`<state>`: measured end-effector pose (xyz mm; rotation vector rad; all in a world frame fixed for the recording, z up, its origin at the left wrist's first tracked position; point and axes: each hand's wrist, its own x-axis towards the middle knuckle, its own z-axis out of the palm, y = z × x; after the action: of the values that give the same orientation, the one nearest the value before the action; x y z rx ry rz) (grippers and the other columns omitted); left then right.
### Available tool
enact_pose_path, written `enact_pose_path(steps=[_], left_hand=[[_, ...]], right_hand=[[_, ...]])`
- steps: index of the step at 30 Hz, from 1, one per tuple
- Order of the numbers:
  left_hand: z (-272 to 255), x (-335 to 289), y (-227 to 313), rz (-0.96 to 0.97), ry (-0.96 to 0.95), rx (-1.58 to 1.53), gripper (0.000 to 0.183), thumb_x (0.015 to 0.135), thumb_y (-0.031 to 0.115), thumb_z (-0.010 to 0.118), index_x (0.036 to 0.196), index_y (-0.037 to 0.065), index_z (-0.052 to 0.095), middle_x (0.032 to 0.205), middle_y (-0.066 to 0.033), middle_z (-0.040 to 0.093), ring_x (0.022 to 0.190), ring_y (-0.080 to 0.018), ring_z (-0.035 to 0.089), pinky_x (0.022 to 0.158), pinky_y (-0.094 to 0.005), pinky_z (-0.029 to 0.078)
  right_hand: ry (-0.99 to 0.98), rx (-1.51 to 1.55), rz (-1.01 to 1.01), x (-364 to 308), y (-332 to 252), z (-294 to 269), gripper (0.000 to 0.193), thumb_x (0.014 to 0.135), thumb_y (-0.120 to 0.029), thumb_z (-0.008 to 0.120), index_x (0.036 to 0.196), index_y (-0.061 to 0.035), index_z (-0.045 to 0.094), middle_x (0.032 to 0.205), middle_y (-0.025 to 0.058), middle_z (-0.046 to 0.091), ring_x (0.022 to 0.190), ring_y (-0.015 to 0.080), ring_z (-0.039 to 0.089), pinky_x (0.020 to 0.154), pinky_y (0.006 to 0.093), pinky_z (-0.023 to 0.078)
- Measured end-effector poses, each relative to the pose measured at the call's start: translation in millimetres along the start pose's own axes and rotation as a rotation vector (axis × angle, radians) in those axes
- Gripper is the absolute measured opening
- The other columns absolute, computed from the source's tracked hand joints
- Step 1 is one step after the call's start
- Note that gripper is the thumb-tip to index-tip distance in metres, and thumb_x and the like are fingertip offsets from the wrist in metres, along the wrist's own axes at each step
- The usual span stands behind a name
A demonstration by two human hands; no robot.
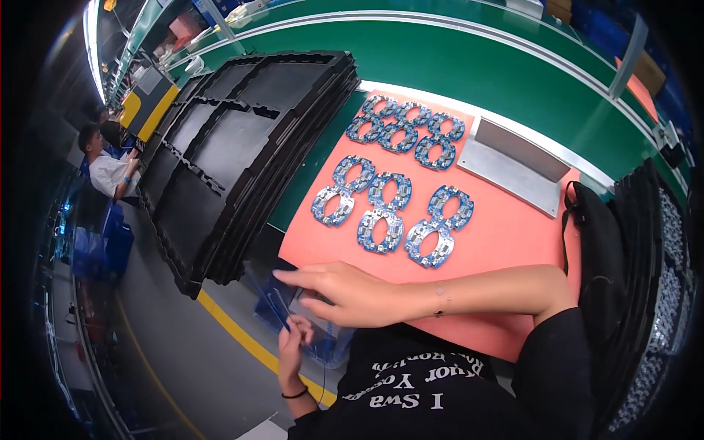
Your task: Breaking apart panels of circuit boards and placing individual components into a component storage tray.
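My left hand [296, 334] is low at the table's near left edge, its fingers pinched on a thin blue strip [279, 308]. The kind of strip cannot be made out. Just above and to the right, my right hand [352, 295] reaches leftward across my body, fingers stretched out and apart, with nothing visible in it. Both hands are over a blue bin [339, 343], partly hidden by them. On the pink mat [323, 253] lie several blue figure-eight circuit boards in two rows: a near group [380, 232] and a tighter far group [399, 137].
A tall stack of black compartment trays [233, 139] stands at the left. An L-shaped metal plate [513, 165] rests on the mat's far right. Beyond runs a green conveyor [455, 55]. A black bag [598, 242] and board-filled trays [664, 293] are at right. Another person [110, 169] works far left.
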<state>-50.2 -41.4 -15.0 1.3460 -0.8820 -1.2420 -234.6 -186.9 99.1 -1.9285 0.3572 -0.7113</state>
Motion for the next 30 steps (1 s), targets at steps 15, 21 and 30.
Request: enact_pose_path(steps=[15, 21, 30], left_hand=[[-108.7, 59.6, -97.2, -0.162, -0.139, 1.437, 0.042, 0.079, 0.039, 0.057, 0.107, 0.008, 0.058, 0.087, -0.0117, 0.064, 0.083, -0.0283, 0.06, 0.075, -0.0356, 0.045], [66.5, 55.1, 121.8, 0.134, -0.867, 0.572, 0.016, 0.082, 0.011, 0.052, 0.09, 0.0, 0.061, 0.079, -0.01, 0.063, 0.073, -0.0134, 0.06, 0.066, -0.0241, 0.045], [247.1, 146.4, 110.4, 0.479, -0.668, 0.609, 0.037, 0.091, 0.034, 0.035, 0.099, 0.002, 0.052, 0.071, -0.0148, 0.058, 0.066, -0.0295, 0.058, 0.059, -0.0336, 0.043]], right_hand=[[0.373, -0.837, 0.271, -81.2, 33.2, -134.2, 0.032, 0.074, -0.019, 0.059, 0.101, -0.001, 0.055, 0.093, 0.0143, 0.054, 0.085, 0.0284, 0.052, 0.075, 0.0375, 0.042], [0.441, -1.077, 0.344, -100.2, 44.3, -121.9, 0.048, 0.072, -0.03, 0.064, 0.107, 0.0001, 0.048, 0.101, 0.0162, 0.05, 0.092, 0.0304, 0.048, 0.078, 0.04, 0.04], [0.792, -0.234, 0.236, -124.2, 17.9, -150.5, 0.011, 0.084, -0.008, 0.05, 0.093, -0.0025, 0.051, 0.076, -0.0012, 0.046, 0.06, 0.0061, 0.04, 0.056, 0.0176, 0.036]])
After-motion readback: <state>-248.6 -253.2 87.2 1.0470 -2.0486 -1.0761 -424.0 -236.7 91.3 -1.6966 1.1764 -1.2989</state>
